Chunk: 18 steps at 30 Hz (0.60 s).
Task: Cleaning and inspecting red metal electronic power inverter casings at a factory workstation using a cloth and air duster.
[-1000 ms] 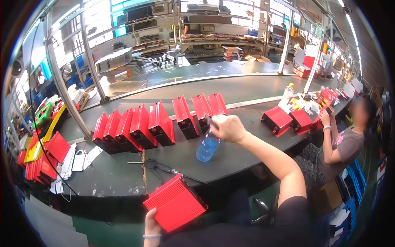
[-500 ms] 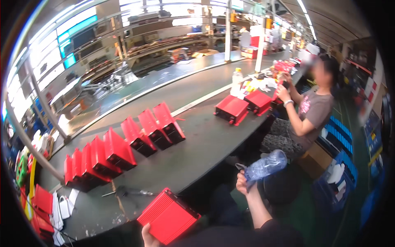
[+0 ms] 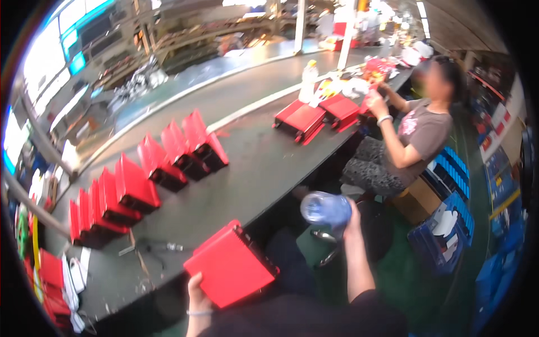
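My left hand [image 3: 196,292] grips the lower left corner of a red metal case [image 3: 230,271] with a black end, held over the bench's near edge. Its broad, flat red face is turned up. Off to the right, my right hand [image 3: 352,222] is wrapped around a clear bluish plastic bottle [image 3: 324,210], held sideways with its round end to the left. The bottle is smeared by motion, and part of it is hidden by the fingers. Several similar red cases [image 3: 135,184] stand on edge in a slanting row on the dark bench [image 3: 236,185].
A thin tool [image 3: 168,246] lies on the bench beside the row. Farther off are flat red cases [image 3: 300,119] and a white bottle [image 3: 309,81]. A seated co-worker [image 3: 418,129] handles something red. A stool [image 3: 370,236] and blue crates [image 3: 435,241] stand at right.
The bottle has swung round: its round end pointed right and now points left. My left hand has tilted the red case, so its ribbed side no longer shows. The view has shifted.
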Each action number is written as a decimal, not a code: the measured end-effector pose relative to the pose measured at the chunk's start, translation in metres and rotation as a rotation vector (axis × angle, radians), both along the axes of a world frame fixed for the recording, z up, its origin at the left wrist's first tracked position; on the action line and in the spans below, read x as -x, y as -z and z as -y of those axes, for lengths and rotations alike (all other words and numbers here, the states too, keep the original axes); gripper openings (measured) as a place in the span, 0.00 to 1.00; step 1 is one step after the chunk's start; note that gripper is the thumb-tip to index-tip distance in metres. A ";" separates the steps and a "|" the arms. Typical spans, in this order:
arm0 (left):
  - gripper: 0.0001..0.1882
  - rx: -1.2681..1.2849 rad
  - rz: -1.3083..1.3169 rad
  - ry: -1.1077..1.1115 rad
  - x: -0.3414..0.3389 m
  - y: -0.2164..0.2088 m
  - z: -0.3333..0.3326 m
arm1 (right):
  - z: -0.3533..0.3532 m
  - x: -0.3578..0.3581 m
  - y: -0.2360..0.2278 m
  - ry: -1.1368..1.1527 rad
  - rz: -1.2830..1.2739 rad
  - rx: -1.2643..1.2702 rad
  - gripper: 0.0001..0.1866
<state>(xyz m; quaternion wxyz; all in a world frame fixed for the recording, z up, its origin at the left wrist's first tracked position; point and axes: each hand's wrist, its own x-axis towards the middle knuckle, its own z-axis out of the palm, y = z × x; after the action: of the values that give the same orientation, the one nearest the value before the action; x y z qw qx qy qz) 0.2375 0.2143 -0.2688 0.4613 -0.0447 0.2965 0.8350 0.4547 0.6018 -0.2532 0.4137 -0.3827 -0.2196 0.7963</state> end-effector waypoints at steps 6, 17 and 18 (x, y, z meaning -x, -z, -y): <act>0.29 -0.046 -0.050 -0.084 0.002 -0.003 0.023 | -0.042 0.115 -0.130 -0.015 0.704 -1.308 0.13; 0.37 0.159 -0.197 -0.014 0.008 0.014 0.044 | -0.047 0.301 -0.124 -0.119 0.947 -2.034 0.20; 0.34 0.159 0.081 -0.057 0.016 0.035 0.060 | -0.045 0.303 -0.127 -0.132 0.945 -2.003 0.22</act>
<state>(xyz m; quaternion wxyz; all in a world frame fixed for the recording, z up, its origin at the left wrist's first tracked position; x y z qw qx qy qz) 0.2217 0.1543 -0.3036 0.4441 -0.1234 0.3416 0.8191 0.1522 0.6469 -0.1261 0.3672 -0.1282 -0.9197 0.0533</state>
